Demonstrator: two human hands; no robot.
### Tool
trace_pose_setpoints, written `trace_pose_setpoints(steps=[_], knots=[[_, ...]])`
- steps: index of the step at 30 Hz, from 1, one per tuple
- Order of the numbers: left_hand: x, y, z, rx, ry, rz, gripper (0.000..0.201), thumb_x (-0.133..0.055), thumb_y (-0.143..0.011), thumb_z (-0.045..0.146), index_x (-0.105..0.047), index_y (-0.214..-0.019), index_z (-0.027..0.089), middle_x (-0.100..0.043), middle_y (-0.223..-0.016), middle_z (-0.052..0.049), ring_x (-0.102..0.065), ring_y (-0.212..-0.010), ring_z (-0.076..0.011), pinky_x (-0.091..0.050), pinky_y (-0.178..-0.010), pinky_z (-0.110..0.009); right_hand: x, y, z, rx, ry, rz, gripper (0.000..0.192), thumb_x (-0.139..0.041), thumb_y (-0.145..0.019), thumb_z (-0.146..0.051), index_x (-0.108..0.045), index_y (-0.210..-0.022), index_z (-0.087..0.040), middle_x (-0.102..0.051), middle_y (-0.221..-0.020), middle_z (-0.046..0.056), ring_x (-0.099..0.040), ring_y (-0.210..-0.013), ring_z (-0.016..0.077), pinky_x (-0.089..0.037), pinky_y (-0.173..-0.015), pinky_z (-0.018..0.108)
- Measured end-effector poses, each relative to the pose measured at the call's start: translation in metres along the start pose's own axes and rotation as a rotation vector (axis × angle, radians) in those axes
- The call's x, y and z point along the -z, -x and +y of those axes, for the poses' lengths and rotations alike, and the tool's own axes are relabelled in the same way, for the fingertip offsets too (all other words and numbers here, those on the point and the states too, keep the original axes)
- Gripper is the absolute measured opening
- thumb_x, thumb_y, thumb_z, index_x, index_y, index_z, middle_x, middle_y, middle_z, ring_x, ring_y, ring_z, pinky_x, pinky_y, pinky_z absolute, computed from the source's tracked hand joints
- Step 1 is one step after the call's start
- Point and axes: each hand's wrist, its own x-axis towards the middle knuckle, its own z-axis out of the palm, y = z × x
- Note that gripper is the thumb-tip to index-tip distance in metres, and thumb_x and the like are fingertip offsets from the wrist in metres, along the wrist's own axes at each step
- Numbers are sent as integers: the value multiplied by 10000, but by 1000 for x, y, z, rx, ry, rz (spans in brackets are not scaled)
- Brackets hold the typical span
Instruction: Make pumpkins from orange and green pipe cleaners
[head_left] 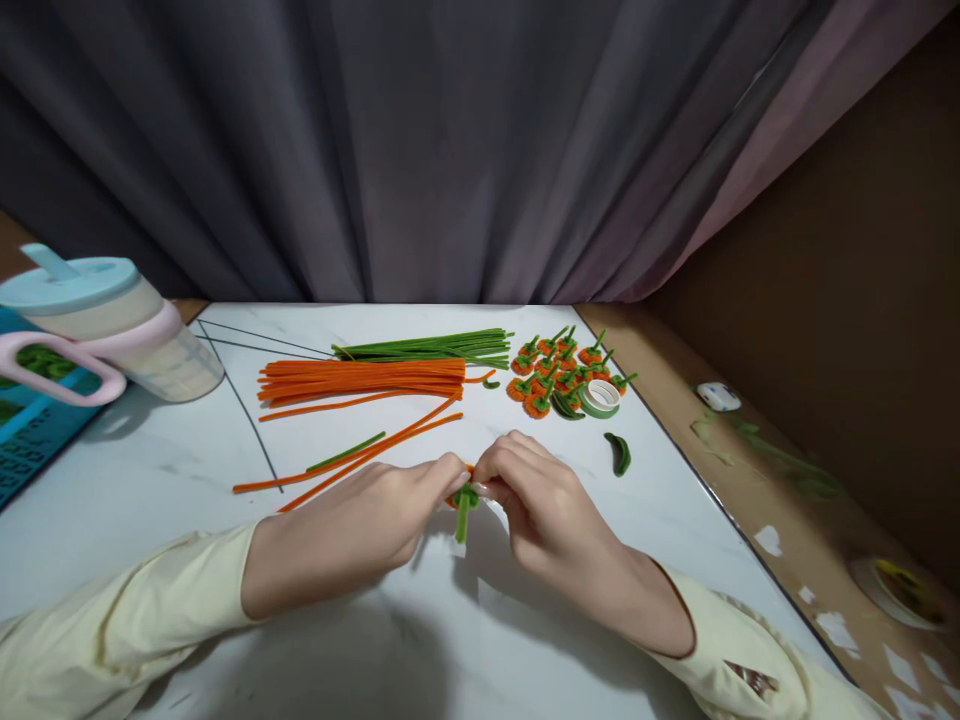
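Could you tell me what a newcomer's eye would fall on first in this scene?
Probably the two hands at the centre front: the left hand and right hand meet over a small orange-and-green pipe-cleaner piece. Behind them on the white table lie bundles of orange pipe cleaners and green pipe cleaners, with a cluster of finished orange pieces at the right.
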Motion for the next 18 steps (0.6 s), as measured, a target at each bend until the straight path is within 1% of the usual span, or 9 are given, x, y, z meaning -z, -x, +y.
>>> trace_pose_setpoints(steps=[3,6,8,10,12,14,16,18], knots=[[-4,1,-2,39,24,14,129,-323,-925,176,-437,-964,222,-567,-709,8,-555,-560,-161,-333,-530,-236,-1,0,0,0,-4,-7,218,-380,-741,27,-434,-754,-184,-521,-724,53,-426,-690,183,-335,-616,300],[-4,3,-1,55,33,39,154,-343,-913,174,-428,-1031,227,-615,-766,-11,-597,-583,-173,-348,-519,-228,-1,0,-1,1,9,3,227,-381,-728,30,-425,-752,-191,-506,-714,43,-415,-684,181,-328,-613,299],[-3,4,1,43,-1,58,205,-355,-895,151,-413,-1075,232,-635,-788,-16,-609,-586,-180,-348,-512,-229,-1,-1,-1,2,17,9,229,-384,-721,31,-420,-748,-194,-502,-707,40,-415,-681,182,-326,-613,300],[-2,4,3,13,-80,68,268,-362,-859,102,-403,-1090,232,-643,-786,-15,-608,-562,-189,-333,-500,-241,-3,-1,-2,0,19,13,230,-385,-711,33,-423,-752,-190,-511,-714,47,-422,-685,186,-328,-620,306],[-1,3,6,-11,-167,57,300,-360,-821,59,-403,-1066,227,-635,-737,-7,-597,-519,-203,-299,-478,-257,-5,0,-2,3,22,13,229,-386,-698,33,-429,-759,-184,-519,-722,55,-424,-688,189,-330,-623,310],[0,1,8,-13,-213,20,279,-356,-812,44,-405,-1021,221,-610,-668,5,-586,-484,-214,-259,-454,-266,-7,1,-2,5,28,8,227,-389,-685,30,-430,-759,-181,-517,-720,58,-421,-684,190,-328,-618,309],[0,0,9,-17,-218,-17,225,-348,-834,52,-404,-975,218,-581,-625,15,-567,-454,-209,-223,-436,-270,-9,1,-2,6,35,0,226,-391,-671,26,-421,-749,-183,-507,-707,54,-415,-677,188,-324,-609,305],[-1,-1,9,-37,-215,-21,163,-325,-882,84,-400,-936,218,-561,-614,19,-538,-429,-197,-197,-428,-275,-10,2,-2,9,39,0,227,-390,-660,26,-406,-735,-188,-497,-696,49,-410,-670,185,-318,-602,302]])
